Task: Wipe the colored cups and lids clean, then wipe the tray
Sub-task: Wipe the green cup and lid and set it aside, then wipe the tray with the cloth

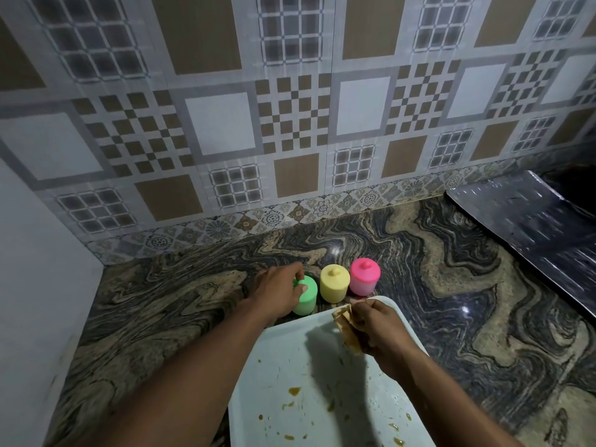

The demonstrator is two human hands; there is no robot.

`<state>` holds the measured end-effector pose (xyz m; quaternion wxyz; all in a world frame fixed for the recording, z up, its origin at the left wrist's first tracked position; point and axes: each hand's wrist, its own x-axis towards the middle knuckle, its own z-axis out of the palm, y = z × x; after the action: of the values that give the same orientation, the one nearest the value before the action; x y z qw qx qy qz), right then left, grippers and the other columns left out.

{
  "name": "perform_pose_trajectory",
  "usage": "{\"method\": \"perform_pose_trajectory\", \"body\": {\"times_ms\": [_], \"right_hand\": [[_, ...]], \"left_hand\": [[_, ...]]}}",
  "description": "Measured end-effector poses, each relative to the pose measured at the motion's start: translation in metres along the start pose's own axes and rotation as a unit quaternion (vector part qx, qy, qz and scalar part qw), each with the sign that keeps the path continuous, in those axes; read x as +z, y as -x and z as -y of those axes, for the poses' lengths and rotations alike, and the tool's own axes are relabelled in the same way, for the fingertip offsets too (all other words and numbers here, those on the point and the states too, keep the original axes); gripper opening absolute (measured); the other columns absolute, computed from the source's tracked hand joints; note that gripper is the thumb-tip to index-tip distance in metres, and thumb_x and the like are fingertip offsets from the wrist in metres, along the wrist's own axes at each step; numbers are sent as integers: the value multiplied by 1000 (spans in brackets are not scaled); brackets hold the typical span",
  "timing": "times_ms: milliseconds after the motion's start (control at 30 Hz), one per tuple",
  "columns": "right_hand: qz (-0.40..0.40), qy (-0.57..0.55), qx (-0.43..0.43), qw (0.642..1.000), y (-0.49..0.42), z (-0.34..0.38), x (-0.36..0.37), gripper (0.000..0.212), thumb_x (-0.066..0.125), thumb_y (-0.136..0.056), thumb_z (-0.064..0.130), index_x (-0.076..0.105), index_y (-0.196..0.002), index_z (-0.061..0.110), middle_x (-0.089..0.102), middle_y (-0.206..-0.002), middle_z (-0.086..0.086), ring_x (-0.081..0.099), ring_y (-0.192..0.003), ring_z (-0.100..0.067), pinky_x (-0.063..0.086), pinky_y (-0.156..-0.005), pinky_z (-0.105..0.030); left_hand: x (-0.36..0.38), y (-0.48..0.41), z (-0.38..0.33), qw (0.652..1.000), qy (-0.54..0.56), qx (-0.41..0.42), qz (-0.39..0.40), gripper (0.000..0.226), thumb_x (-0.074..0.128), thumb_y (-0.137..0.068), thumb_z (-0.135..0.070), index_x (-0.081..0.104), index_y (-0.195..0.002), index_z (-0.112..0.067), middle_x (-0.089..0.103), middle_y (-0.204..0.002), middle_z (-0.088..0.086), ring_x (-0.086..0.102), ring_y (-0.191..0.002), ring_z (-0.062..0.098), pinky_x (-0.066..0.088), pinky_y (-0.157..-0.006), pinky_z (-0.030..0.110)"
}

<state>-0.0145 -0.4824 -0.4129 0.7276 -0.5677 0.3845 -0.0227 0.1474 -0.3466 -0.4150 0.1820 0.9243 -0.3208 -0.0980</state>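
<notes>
Head view: the left hand (280,290) grips the lid of the green cup (305,295), beside yellow cup (334,283) and pink cup (365,276) on the counter (451,285). The right hand (379,327) clutches a cloth (346,330) over the stained tray (290,382).

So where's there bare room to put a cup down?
Bare counter lies left of the green cup to the white side wall, and right of the pink cup, up to the dark slab. It is crowded at the far rim of the tray: three cups close together, the left hand on the green one, the right hand holding a cloth.
</notes>
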Motion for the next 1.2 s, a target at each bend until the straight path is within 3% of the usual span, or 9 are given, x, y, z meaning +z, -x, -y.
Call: {"method": "perform_pose_trajectory", "body": {"times_ms": [100,200,333,500,667,867,933,1067,1200], "right_hand": [[70,-94,86,989,2,-1,1,31,57,-96,40,63,-92,10,71,-94,-21,61,-70,-30,48,-61,-31],[133,-214,148,956,5,-2,-3,42,64,-91,43,69,-98,2,70,-105,-25,67,-76,-35,56,-60,-35],[187,-233,135,945,9,-7,-10,29,58,-83,13,64,-107,-1,71,-107,-28,72,-83,-37,59,-72,-39],[181,-110,113,971,7,-10,-13,41,31,-83,-16,56,-114,-9,68,-110,-32,70,-91,-43,62,-75,-49],[150,19,63,986,11,-11,-12,26,39,-89,-14,58,-106,-9,65,-82,-25,68,-78,-36,58,-82,-59],[214,15,69,974,17,-12,-14,33,46,-92,-11,68,-116,-5,72,-114,-24,68,-101,-37,59,-82,-41],[202,18,80,976,17,-17,-13,29,49,-91,-12,68,-112,-6,73,-109,-25,68,-93,-34,60,-77,-42],[149,141,52,977,18,-27,-7,11,57,-91,-5,67,-96,-5,68,-70,-13,64,-56,-19,51,-49,-28],[148,318,-24,936,18,-26,10,13,66,-88,10,73,-97,5,73,-84,-11,68,-73,-21,52,-55,-27]], "left_hand": [[0,-1,-2,1000,11,-20,17,16,63,-93,-39,54,-102,-28,67,-111,7,58,-106,32,41,-80,36],[0,0,-4,999,9,-32,26,18,62,-94,-39,54,-105,-27,66,-116,9,55,-110,33,35,-78,35],[-1,1,-5,999,-6,-27,24,25,63,-94,-41,55,-112,-26,65,-118,6,56,-112,31,35,-84,35],[-1,5,1,1000,-15,8,-7,42,64,-91,-46,57,-126,-26,61,-129,-1,54,-121,24,36,-106,40],[-8,23,12,990,36,42,-127,31,67,-89,-38,64,-116,-23,61,-116,-1,58,-107,24,48,-92,40],[-16,69,35,968,61,28,-243,5,65,-87,-24,65,-92,-25,63,-88,-5,64,-81,22,50,-66,34],[-15,85,45,971,58,-19,-231,3,64,-86,-26,61,-86,-26,63,-83,-6,62,-78,25,49,-63,35],[-5,112,64,982,40,-153,-106,18,60,-89,-33,59,-78,-19,62,-75,-2,64,-84,30,46,-64,33],[11,133,76,961,78,-265,28,42,58,-94,-43,60,-74,-7,67,-82,12,67,-86,32,53,-78,36]]}}
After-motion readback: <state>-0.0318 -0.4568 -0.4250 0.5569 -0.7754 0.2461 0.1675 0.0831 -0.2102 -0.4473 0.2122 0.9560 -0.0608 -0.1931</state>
